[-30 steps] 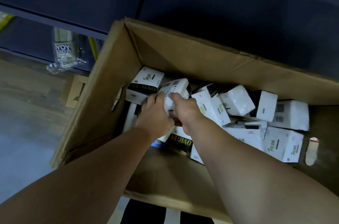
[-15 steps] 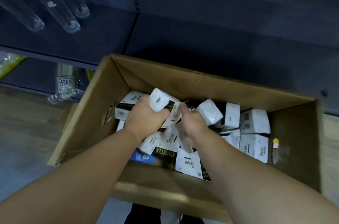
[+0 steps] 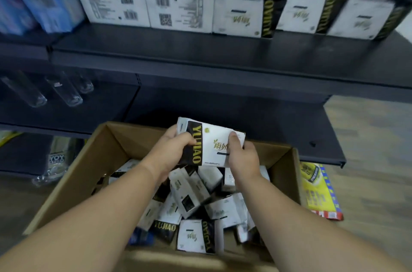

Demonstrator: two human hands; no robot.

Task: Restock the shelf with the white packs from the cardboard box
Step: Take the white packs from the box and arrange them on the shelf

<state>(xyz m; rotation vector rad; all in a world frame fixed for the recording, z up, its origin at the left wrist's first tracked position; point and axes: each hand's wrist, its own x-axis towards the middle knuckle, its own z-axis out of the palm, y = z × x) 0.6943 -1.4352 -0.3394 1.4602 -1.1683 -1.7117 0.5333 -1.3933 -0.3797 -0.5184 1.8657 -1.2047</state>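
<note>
Both bare forearms reach forward and slightly inward over the open cardboard box, meeting above its far half. The left hand curls round the left edge of a white pack, thumb on top across the black band printed YUJIAO, fingers tucked beneath. The right hand clamps the pack's right edge, thumb pressed on the face, fingers hidden under it. The pack is held flat and face up, lifted clear above the box, tilted a little to the right.

Below it the box holds a loose jumble of more packs, lying at all angles, some face up, some on edge.

The box stands on a pale wood-look floor against dark shelving. The lower shelf just behind the box is bare on this side; further left it carries clear tubes lying down. The upper shelf bears a row of stocked packs standing upright, touching side by side, with blue packets at its left end. A yellow flyer lies on the floor just right of the box. The upper part of the view is blurred.
</note>
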